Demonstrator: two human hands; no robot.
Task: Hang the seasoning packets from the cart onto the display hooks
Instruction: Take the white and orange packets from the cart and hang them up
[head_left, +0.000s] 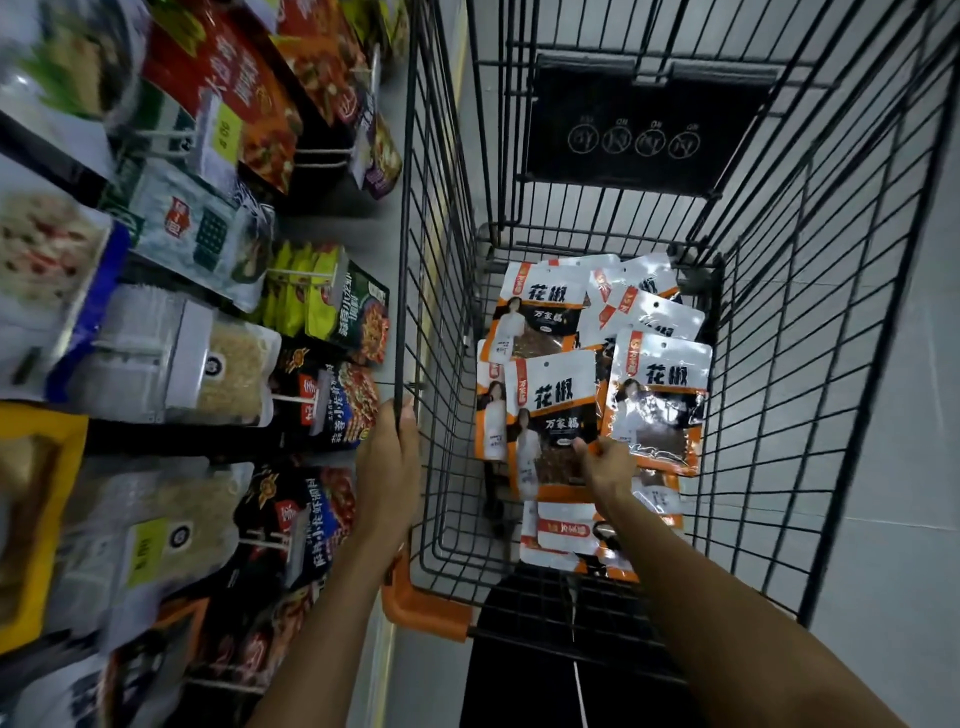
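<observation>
Several white and orange seasoning packets (551, 395) lie piled in the bottom of a black wire cart (810, 332). My right hand (607, 462) reaches down into the cart and pinches the lower edge of one packet (655, 410) on the right of the pile. My left hand (390, 457) is closed around the cart's left top rail. Display hooks (296, 400) with hanging packets fill the shelving on the left.
The display on the left holds many hanging bags on white pegs with price tags (223, 130). An orange cart handle corner (421, 608) sits below my left forearm. A folded black child seat panel (628, 130) stands at the cart's far end. Grey floor lies to the right.
</observation>
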